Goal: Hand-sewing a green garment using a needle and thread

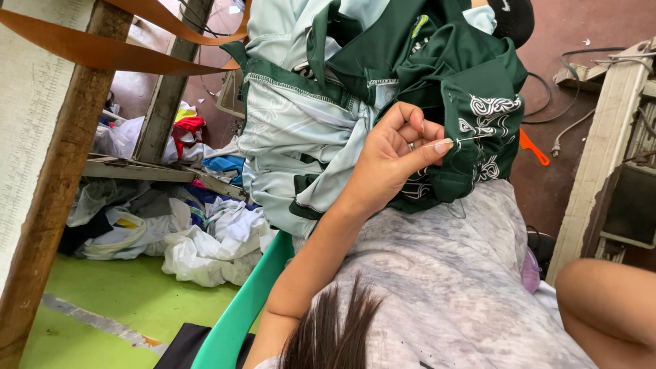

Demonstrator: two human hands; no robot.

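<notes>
A garment (383, 89) lies bunched on the person's lap, and the left hand (396, 154) rests on its fold at the centre, pinching a needle (471, 139) that points toward 3 o'clock. A heap of cloth (184, 232) lies on the floor at 9 o'clock beside a wooden post (61, 171); cables (560, 102) trail at 2 o'clock.

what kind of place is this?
Likely a small garment workshop: a hand pinches a needle at a green and pale jersey, fabric scraps are piled on the floor, and cables trail nearby.
</notes>
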